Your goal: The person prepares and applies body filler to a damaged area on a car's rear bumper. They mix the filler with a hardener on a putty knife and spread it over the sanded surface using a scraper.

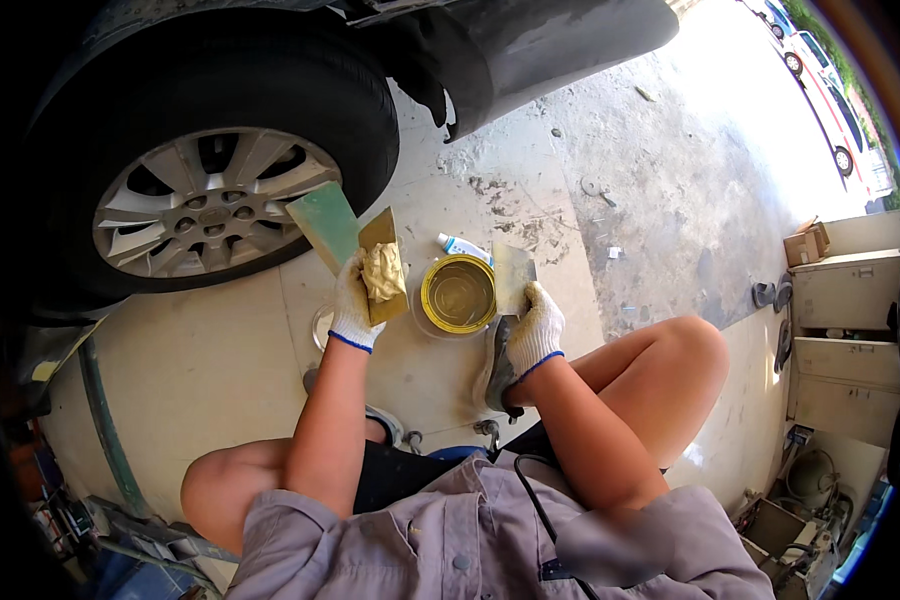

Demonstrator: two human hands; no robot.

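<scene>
The gloved left hand (354, 300) grasps a brown mixing board (384, 268) heaped with yellowish body filler (382, 272), plus a green spreader (326, 224) angled toward eleven o'clock. The gloved right hand (534, 330) clenches a metal putty knife (513, 272), its blade pointing to twelve. The open filler can (457, 295) sits between them, at nine o'clock from the knife, which is nearer.
</scene>
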